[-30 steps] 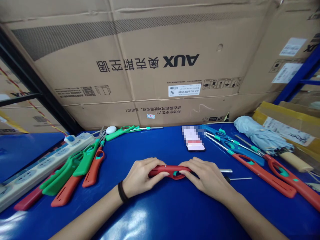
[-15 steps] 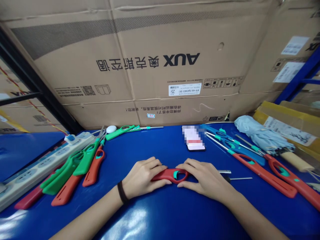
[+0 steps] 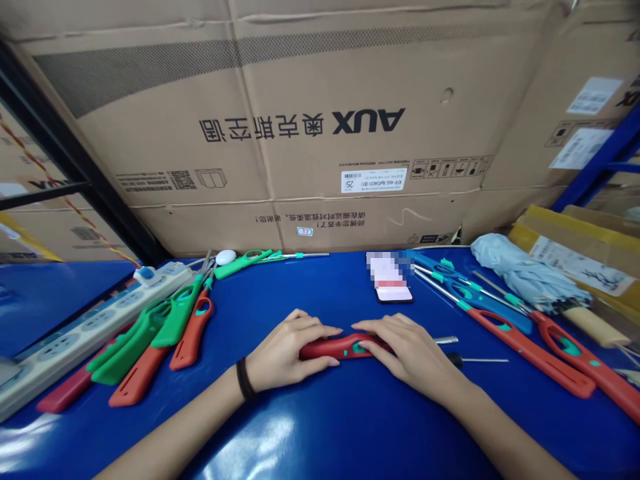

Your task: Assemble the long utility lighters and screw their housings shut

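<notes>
A red lighter [image 3: 330,349] with a green trigger lies crosswise between my hands, low over the blue table [image 3: 320,427]. My left hand [image 3: 290,347], a dark band at its wrist, grips the handle end, thumb in front and fingers behind. On the other end is my right hand [image 3: 405,347], its thumb at the green trigger and its fingers over the loop. Past my right hand a metal tip [image 3: 446,341] sticks out, and just below it lies a thin screwdriver [image 3: 484,361].
Red and green lighters [image 3: 189,333] lie beside a white power strip [image 3: 110,313] at left. A phone [image 3: 394,292] lies behind my hands. More lighters [image 3: 533,353] and a folded umbrella [image 3: 530,270] are at right. A large carton [image 3: 300,67] stands behind.
The red lighter has rolled, so its loop shows less. My right thumb has moved onto the trigger area. The view has shifted slightly.
</notes>
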Demonstrator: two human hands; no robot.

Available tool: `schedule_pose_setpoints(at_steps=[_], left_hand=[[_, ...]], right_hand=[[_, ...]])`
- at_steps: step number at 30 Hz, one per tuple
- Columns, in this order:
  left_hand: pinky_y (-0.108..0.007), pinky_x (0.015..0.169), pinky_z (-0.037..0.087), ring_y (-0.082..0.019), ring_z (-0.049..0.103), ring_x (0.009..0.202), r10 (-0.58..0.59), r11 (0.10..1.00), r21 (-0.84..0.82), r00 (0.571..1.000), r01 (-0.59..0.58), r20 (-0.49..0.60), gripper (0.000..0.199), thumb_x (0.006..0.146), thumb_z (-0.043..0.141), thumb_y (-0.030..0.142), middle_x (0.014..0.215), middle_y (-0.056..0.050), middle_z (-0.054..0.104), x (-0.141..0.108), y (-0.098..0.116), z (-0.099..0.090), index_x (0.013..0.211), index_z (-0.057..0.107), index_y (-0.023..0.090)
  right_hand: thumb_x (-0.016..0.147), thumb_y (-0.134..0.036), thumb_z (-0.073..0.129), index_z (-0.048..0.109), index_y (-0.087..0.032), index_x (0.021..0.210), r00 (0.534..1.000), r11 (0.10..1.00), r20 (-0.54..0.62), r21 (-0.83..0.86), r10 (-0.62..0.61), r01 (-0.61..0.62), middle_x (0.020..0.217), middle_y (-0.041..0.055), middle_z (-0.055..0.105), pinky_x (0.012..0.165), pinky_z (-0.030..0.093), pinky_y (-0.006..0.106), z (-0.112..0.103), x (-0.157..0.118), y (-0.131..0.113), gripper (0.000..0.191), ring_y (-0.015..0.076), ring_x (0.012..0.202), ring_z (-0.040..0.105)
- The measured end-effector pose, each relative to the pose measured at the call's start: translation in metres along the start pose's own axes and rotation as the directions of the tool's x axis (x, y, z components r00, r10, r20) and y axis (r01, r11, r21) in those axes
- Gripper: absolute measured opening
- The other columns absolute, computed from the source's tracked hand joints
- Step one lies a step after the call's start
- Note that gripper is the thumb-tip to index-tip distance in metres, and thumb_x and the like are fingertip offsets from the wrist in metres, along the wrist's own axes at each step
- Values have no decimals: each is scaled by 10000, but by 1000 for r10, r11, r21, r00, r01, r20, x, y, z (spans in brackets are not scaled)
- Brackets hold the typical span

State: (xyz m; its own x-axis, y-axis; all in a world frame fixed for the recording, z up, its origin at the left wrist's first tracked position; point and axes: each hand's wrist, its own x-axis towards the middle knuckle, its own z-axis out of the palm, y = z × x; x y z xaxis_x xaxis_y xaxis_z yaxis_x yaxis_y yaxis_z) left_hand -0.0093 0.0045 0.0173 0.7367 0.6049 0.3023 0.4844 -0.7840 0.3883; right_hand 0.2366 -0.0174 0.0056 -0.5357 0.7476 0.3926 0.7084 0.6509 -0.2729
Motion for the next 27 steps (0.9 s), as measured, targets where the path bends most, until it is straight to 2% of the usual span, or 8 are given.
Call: schedule_pose_setpoints(at_steps=[3,7,9,11,15,19,21,27], left_hand=[[-342,863,407,-206,599,932,36,995,92,999,-35,-19,437,852,620,440,1032,-73,654,1,0,-2,1217,565,205],[-338,851,405,-199,601,909,40,992,116,999,-40,2,327,868,607,394,1007,-57,665,1,-1,-4,1137,614,209],[-336,855,399,-198,599,912,28,994,108,1000,-29,11,310,864,614,368,1011,-51,666,1,0,-4,1127,615,204],[-335,852,398,-198,596,913,13,994,105,1000,-14,16,298,855,619,348,1010,-48,663,0,0,-3,1111,616,197],[-324,818,408,-203,592,901,-14,994,109,1000,13,11,280,840,618,334,991,-50,658,0,-1,-2,1084,622,197],[-326,833,409,-209,593,920,-25,995,96,999,22,33,277,832,629,322,1010,-50,659,1,-4,-4,1082,614,204],[-331,851,410,-213,588,942,-28,996,84,999,24,46,266,838,624,306,1027,-55,651,1,-5,-5,1080,607,199],[-348,862,427,-222,582,945,-67,995,80,994,60,86,253,867,593,291,1039,-77,628,0,-3,-6,1095,603,182]], right_hand=[[957,-238,461,553,-238,1185,999,999,-1,-4,44,-44,1113,49,679,845,484,365,-1,2,1,246,198,969,638],[878,-323,616,567,-264,1136,997,997,64,64,47,-51,1113,26,650,886,455,367,-8,4,-3,270,204,1014,598],[833,-303,676,577,-250,1074,996,997,87,68,32,-38,1081,20,648,869,451,354,-10,7,-6,266,201,987,597],[827,-273,684,582,-229,969,994,998,106,49,26,-31,1004,11,656,816,458,328,-11,11,-7,180,187,916,606],[811,-311,698,570,-215,862,989,999,146,-34,1,4,883,0,646,708,469,305,-12,17,-4,168,180,786,601],[893,-307,593,588,-218,877,982,996,174,-26,-76,82,984,30,630,743,490,303,-9,15,2,90,181,846,612],[934,-308,526,592,-218,902,980,995,175,-5,-94,96,1024,43,622,778,498,311,-6,14,3,115,184,882,617],[980,-311,421,607,-194,965,970,984,186,-59,-156,170,960,65,654,772,516,336,-1,11,5,220,204,868,634]])
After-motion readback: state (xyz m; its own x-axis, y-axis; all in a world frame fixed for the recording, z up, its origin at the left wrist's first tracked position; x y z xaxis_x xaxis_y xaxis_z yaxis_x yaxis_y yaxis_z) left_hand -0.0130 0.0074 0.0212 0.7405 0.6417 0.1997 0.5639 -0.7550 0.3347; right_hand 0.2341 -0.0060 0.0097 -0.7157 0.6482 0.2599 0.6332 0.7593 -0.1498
